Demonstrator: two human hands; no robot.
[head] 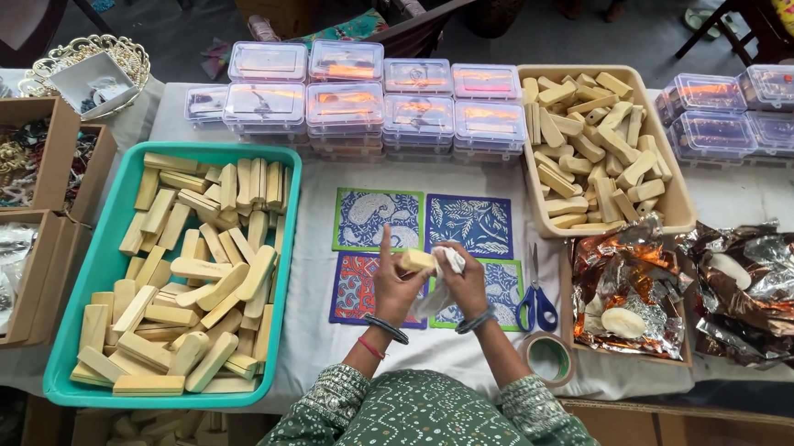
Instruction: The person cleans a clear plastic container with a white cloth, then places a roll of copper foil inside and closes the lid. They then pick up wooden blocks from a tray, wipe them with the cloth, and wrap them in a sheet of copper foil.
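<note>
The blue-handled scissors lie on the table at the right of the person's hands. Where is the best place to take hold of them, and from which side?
Take the scissors by the blue handle loops, coming from the near side. They lie flat with the loops toward the person and the blades pointing away toward the beige tub. The right hand is nearest; the tape roll lies just below the loops.

We see a counter (315, 356) draped in white cloth under even light. Beyond it lies a grey floor (537, 30), where a dark wooden chair (419, 18) with a patterned cushion stands.
</note>
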